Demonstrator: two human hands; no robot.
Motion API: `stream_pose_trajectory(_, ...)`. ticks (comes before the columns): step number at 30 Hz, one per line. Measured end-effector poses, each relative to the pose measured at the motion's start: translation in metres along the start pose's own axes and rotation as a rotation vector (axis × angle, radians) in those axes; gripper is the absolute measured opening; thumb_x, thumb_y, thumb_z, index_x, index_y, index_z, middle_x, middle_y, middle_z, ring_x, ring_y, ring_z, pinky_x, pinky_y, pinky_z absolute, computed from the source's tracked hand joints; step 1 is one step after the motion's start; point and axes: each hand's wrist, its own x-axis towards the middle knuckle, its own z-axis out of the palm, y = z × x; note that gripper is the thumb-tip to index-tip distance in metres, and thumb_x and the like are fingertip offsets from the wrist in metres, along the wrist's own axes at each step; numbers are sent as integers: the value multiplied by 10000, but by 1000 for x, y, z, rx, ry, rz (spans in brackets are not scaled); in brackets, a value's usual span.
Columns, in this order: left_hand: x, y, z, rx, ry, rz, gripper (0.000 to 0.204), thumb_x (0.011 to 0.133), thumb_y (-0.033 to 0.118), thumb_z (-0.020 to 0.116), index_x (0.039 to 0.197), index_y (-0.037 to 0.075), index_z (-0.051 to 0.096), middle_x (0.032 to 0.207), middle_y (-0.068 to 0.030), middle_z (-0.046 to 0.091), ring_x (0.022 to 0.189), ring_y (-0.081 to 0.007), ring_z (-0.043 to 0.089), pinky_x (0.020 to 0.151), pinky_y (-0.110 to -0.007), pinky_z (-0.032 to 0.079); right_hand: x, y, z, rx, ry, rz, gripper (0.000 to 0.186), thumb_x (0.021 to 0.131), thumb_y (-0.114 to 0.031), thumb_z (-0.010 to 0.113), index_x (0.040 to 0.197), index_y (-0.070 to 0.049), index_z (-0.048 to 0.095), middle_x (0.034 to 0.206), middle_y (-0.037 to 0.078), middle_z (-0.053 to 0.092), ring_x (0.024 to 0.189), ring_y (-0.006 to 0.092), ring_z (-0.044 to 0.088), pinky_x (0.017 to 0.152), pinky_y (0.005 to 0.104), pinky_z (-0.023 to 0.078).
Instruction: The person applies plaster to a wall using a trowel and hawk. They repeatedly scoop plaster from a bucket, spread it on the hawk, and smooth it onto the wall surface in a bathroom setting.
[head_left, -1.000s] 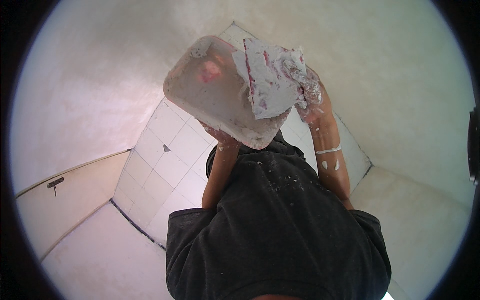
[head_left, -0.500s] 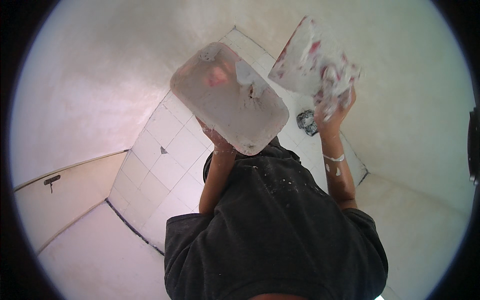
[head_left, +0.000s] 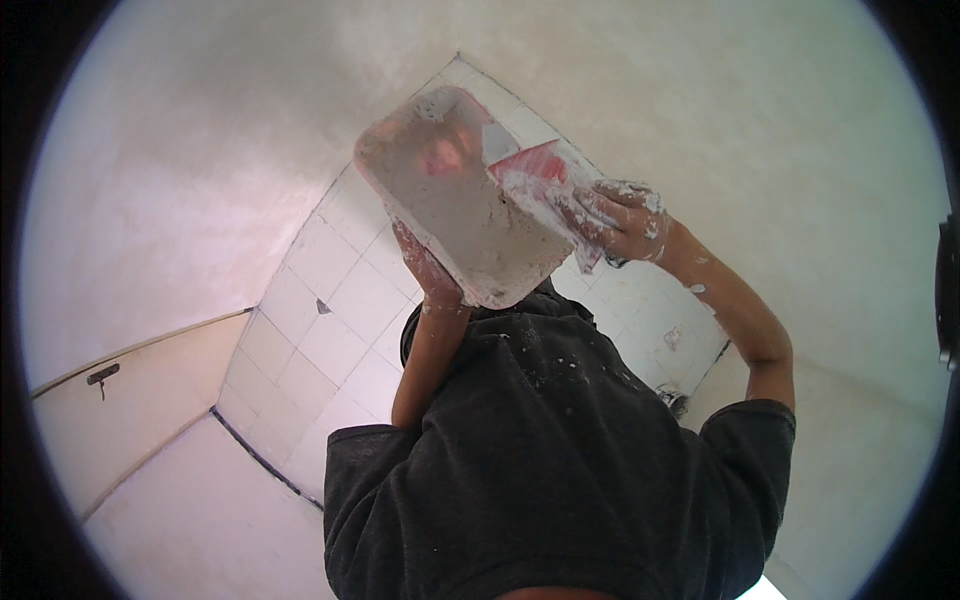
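My left hand (head_left: pixel 428 262) grips a shallow pinkish rectangular tub (head_left: pixel 455 225) along its near left side, with the fingers partly hidden beneath it. Greyish-white paste coats the inside of the tub. In my right hand (head_left: pixel 632 222), closed and smeared with white paste, is a wide red scraper (head_left: pixel 540 168), also caked with paste. The scraper overlaps the tub's right rim, with its red corner over the inside; whether it touches the rim I cannot tell. White specks dot my right forearm.
Below lies a floor of pale square tiles (head_left: pixel 345 330) with a small dark chip mark. Smooth plastered walls (head_left: pixel 740 130) rise close on both sides. A door with a dark handle (head_left: pixel 102 376) is at the left. A dark object (head_left: pixel 672 400) sits by my right side.
My right hand has brought the scraper down and left, from above the right side to the tub's right rim. My right elbow has swung outward. The tub has barely shifted.
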Motion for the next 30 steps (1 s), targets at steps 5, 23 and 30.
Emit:
stream_pose_trajectory(5,4,-7,-23,-203,-83,-120,410,951,306,339,1288,72,351,1237,-81,451,1094,-228,483,920,-368,433,-26,14,11,-107,-144,92,379,725,-235,639,1065,-72,608,1087,130,587,891,228,619,750,338,529)
stream_pose_trajectory(23,5,16,32,205,-98,148,542,948,440,276,1372,105,231,1333,-89,348,1200,-237,377,998,-381,344,66,-45,-38,174,-14,796,420,708,-69,610,1120,-49,532,1033,154,592,920,332,580,807,399,467)
stream_pose_trajectory(30,0,12,36,213,-52,129,558,950,443,269,1372,80,234,1338,-92,355,1198,-238,380,1011,-373,326,104,-45,-55,269,-77,773,393,700,-70,617,1086,-39,551,954,160,610,866,339,589,776,403,472)
